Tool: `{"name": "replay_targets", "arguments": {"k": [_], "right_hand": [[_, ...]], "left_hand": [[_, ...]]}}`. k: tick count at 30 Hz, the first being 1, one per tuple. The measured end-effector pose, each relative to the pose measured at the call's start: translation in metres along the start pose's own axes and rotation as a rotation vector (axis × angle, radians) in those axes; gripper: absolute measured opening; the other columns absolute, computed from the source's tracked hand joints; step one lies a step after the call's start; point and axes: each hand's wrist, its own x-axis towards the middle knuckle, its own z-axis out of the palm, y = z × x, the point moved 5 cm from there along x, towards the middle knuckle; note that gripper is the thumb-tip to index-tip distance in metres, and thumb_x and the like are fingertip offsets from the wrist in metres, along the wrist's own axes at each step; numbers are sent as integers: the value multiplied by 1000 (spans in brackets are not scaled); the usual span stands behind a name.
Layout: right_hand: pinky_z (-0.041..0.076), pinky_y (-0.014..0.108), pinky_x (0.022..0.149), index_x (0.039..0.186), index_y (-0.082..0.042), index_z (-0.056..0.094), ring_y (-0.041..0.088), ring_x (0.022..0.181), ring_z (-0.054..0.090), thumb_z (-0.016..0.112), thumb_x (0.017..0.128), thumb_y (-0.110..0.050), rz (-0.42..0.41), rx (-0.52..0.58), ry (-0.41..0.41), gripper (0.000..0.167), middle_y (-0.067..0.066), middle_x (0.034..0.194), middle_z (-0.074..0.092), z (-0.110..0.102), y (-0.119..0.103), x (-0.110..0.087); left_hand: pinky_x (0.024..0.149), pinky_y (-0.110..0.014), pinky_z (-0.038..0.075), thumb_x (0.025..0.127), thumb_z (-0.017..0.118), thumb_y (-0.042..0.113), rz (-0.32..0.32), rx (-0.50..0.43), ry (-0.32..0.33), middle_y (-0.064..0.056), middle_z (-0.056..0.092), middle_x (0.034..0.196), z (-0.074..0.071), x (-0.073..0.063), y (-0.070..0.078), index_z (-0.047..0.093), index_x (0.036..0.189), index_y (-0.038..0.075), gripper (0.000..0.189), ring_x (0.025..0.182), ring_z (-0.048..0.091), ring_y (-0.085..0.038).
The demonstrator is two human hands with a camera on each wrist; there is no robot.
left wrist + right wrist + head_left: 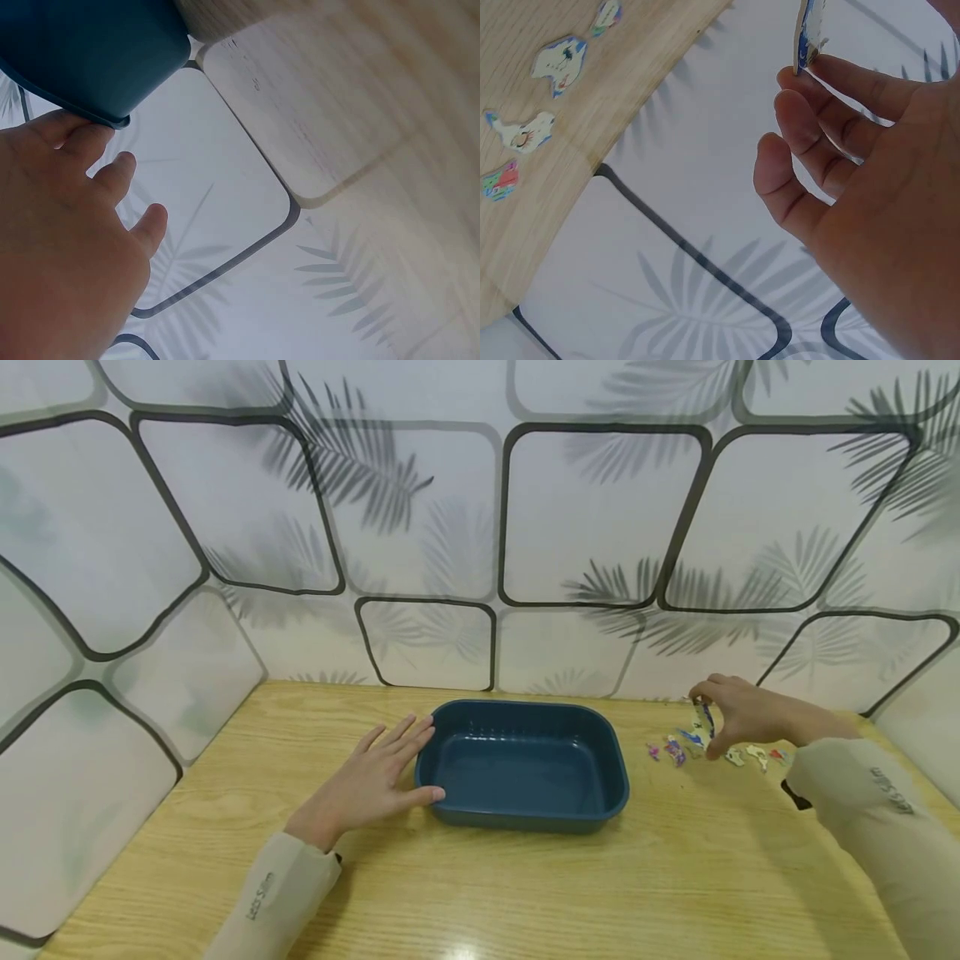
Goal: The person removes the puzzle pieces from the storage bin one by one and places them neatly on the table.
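Observation:
A dark blue rectangular plastic bin (525, 768) sits on the table. My left hand (375, 785) rests against its left end, fingers fairly straight, with the fingertips at the rim and the thumb over the near corner. In the left wrist view, fingertips of the left hand (82, 202) meet the bin's rim (97, 118). To the right of the bin, my right hand (750, 714) pinches a thin flat printed piece (807, 37), blue and white, upright between thumb and fingers. Several small irregular printed pieces (561, 66) lie flat on the table below that hand.
The light wood table (487, 893) backs onto a wall (585, 518) covered with a leaf and dark-outline pattern. A purple piece (675, 752) and a small pink piece (652, 752) lie between the bin and my right hand. The patterned side wall (82, 760) borders the table at left.

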Motion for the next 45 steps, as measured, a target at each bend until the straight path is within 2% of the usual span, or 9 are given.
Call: {"name": "replay_targets", "arguments": {"k": [16, 25, 32, 39, 45], "right_hand": [[49, 57, 81, 127, 16, 53, 40, 101, 56, 93, 63, -20, 30, -26, 27, 84, 15, 107, 57, 2, 34, -22], [50, 60, 79, 130, 20, 50, 47, 105, 55, 93, 63, -20, 68, -47, 10, 89, 26, 115, 56, 3, 58, -35], [52, 54, 76, 131, 21, 49, 45, 102, 57, 91, 65, -17, 84, -22, 17, 87, 27, 115, 56, 3, 67, -43], [51, 59, 77, 130, 23, 48, 52, 104, 56, 87, 68, -12, 125, -6, 5, 82, 41, 124, 49, 2, 79, -52], [52, 59, 77, 124, 25, 49, 53, 103, 56, 86, 67, -11, 133, -7, 4, 76, 29, 110, 57, 5, 93, -62]], "left_hand": [[119, -61, 9, 96, 55, 64, 4, 9, 6, -12, 24, 166, 0, 1, 0, 32, 157, -1, 92, 153, 15, -31], [119, -61, 9, 96, 55, 64, 3, 1, 4, -12, 24, 166, 0, 1, 0, 32, 157, -1, 92, 153, 16, -31], [119, -61, 9, 96, 54, 64, 7, 5, 3, -13, 24, 166, 0, 1, 1, 32, 157, -1, 92, 153, 16, -32], [119, -61, 9, 96, 54, 64, 5, -1, 3, -12, 23, 166, -2, 1, 2, 32, 157, -1, 93, 153, 16, -32], [119, -62, 10, 96, 54, 65, 8, -3, 7, -13, 24, 166, -2, 1, 1, 33, 157, -1, 93, 153, 17, -33]]}}
